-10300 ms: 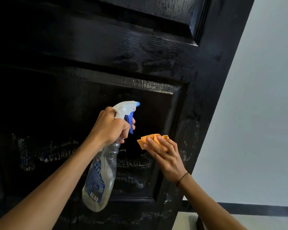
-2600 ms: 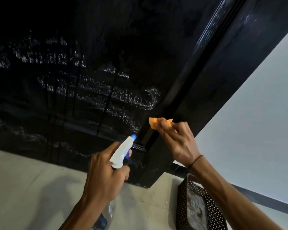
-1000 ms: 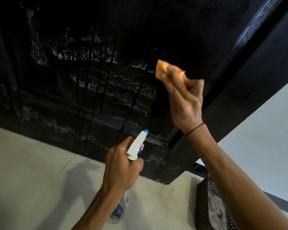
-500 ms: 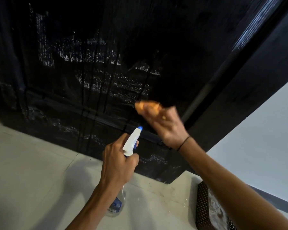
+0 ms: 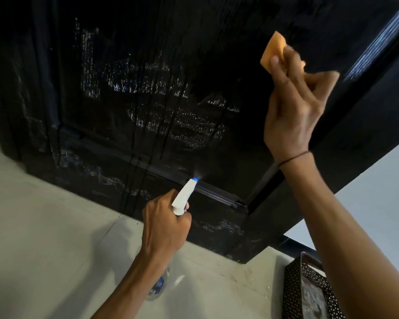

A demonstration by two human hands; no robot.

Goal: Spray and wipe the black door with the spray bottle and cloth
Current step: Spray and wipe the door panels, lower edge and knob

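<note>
The black wooden panelled door (image 5: 148, 65) fills the upper part of the view, its grained face glossy and streaked with pale, wet-looking patches across the recessed lower panel and the bottom rail. The left hand (image 5: 164, 224) is wrapped tightly around the neck of the clear plastic spray bottle with a white trigger head and blue nozzle tip (image 5: 184, 196); a faint puff of mist shows at the nozzle. The bottle's transparent body with a blue label hangs below the wrist, partly hidden by the forearm. Its long axis runs from lower left to upper right, nozzle aimed at the moulding at the panel's lower edge, close to the door. The right hand (image 5: 293, 107), blurred, pinches a small folded orange cloth (image 5: 272, 54) between thumb and fingers, holding it high on the panel near the right stile; whether it presses the wood cannot be told. A thin dark band (image 5: 293, 158) circles that wrist. Below lies a pale smooth tiled floor (image 5: 44, 238). At lower right, behind the right forearm, stands a dark perforated basket (image 5: 295, 286), beside a white wall (image 5: 378, 192) with a black skirting (image 5: 295, 245).
</note>
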